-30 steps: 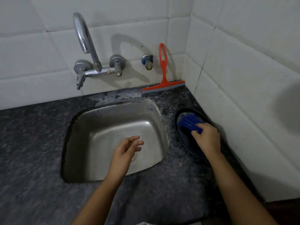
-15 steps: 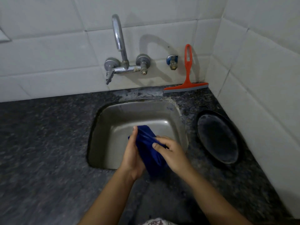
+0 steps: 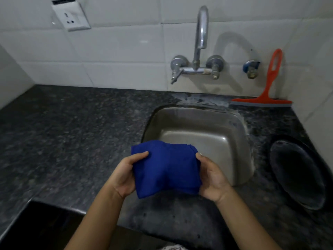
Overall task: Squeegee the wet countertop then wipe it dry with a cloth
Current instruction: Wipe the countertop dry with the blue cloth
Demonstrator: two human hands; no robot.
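A person's two bare hands hold a folded blue cloth [image 3: 166, 168] in the lower middle of the frame, above the near edge of a steel sink [image 3: 203, 127]. The left hand [image 3: 126, 175] grips the cloth's left side, thumb on top and fingers curled out of sight beneath. The right hand [image 3: 212, 177] grips the right side the same way, thumb pressed on the upper edge. The cloth is bunched between them, and its lower left corner hangs free.

A dark speckled countertop [image 3: 72, 141] fills the left and bottom of the frame and runs around the sink. A paler patch lies on the counter behind the sink.

An orange squeegee [image 3: 266, 92] stands in the upper right, blade down on the counter and handle leaning against the white tiled wall [image 3: 117, 51]. It is well apart from the hands. To its left a chrome tap [image 3: 199, 51] comes out of the wall above the sink, with a small blue-capped valve [image 3: 250, 68] between tap and squeegee.

A black round plate [image 3: 299, 174] lies on the counter at the right, just beside the sink. A white wall socket [image 3: 71, 15] sits in the upper left.
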